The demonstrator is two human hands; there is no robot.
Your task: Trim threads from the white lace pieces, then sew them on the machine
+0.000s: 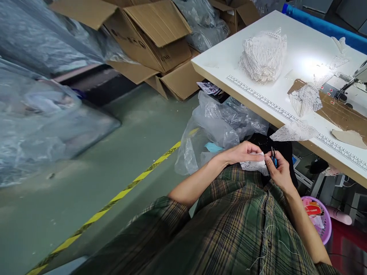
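A small piece of white lace [254, 165] is pinched in my left hand [245, 152], just above my lap. Close against it on the right, my right hand [278, 170] is closed around small blue-handled thread snips [274, 157], their dark blades pointing up and away from me. The thumb and finger of this hand also meet the lace's edge. Beyond my hands, another lace piece [294, 131] hangs over the table's front edge. More lace [306, 100] lies by the sewing machine [348, 88], and a thick lace stack [263, 57] sits further back.
The white table [218, 61] has a ruler strip [258, 95] along its edge. Plastic bags [220, 118] bunch beneath it. Open cardboard boxes [155, 38] and a plastic-wrapped bundle [48, 122] stand left. A purple basket [327, 225] is at lower right. Yellow-black tape [123, 194] crosses the floor.
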